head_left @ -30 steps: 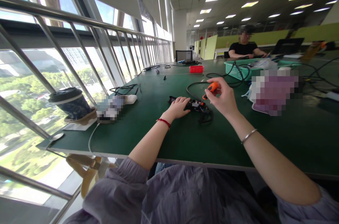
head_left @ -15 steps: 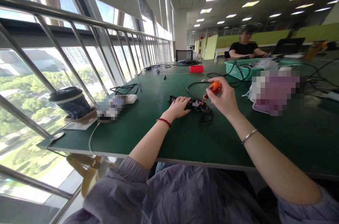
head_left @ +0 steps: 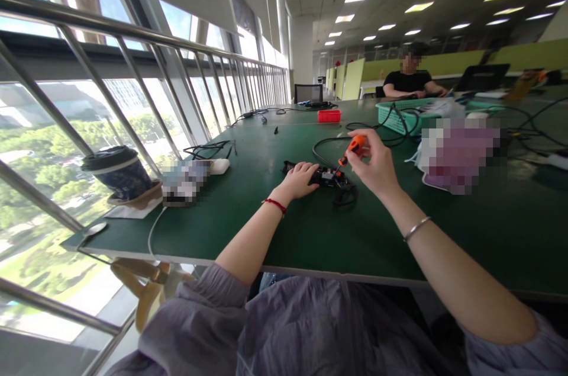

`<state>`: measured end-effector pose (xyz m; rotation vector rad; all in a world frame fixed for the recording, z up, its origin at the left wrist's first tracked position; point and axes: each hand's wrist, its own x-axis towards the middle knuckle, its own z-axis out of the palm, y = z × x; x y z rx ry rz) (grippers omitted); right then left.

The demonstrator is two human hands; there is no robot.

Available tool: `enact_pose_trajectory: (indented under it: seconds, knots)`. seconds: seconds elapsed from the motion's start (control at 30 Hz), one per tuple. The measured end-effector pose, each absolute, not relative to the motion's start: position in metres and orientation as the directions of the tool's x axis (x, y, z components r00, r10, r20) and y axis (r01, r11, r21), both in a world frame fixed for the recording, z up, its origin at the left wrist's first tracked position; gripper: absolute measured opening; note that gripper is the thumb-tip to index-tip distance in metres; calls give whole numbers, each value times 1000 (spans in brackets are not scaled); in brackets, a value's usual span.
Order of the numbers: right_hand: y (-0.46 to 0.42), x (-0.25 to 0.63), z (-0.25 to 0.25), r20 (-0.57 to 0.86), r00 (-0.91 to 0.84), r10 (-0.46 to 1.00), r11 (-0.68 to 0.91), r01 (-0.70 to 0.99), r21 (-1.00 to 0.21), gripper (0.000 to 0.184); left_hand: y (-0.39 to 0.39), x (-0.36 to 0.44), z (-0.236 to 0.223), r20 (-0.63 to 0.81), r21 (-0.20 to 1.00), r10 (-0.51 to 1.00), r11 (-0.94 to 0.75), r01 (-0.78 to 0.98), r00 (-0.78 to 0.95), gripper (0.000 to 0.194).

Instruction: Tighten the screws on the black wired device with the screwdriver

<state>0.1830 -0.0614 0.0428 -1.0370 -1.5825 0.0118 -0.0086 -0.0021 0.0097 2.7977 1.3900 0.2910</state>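
My left hand [head_left: 298, 180] rests over the left part of a long black electronic device [head_left: 327, 175], its fingers curled across it and holding it against the green table. Small parts and wiring show on the device's exposed right portion, and a black cable loops beside it. In my right hand [head_left: 375, 163] is a screwdriver [head_left: 356, 145] with an orange and black handle, gripped between thumb and fingers. Its shaft slants down and left to the device. Exactly where the tip meets it is too small to make out.
On the green table [head_left: 266, 234] stand a lidded cup [head_left: 118, 173] at left, a red bin [head_left: 329, 116] farther back and a green basket [head_left: 399, 118] at right. Black cables lie around them. A metal railing [head_left: 186, 50] runs along the left; a person [head_left: 408, 77] sits across.
The screwdriver handle has shifted and turned slightly in my right hand's fingers. My left hand and the device have stayed in place.
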Motion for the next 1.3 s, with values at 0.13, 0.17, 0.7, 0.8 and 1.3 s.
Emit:
enact_pose_trajectory:
  seconds: [0.13,0.17,0.7,0.8,1.3]
  knots:
    - [-63,183,45,778,96,622,565,632,-530,22,-3,-8,11,152,89,794,-604,792,589,60]
    - [-64,183,46,774,95,626,552,647,-526,16,-3,-8,11,151,88,794,-604,792,589,60]
    - [-66,182,46,763,91,640,545,647,-534,20,-5,-8,12,150,75,797,-599,797,585,61]
    - [-69,181,48,760,80,645,522,679,-516,15,-6,-7,13,146,79,798,-599,797,585,61]
    - [-67,181,48,769,70,635,539,673,-506,15,-6,-8,13,146,89,798,-599,796,585,60]
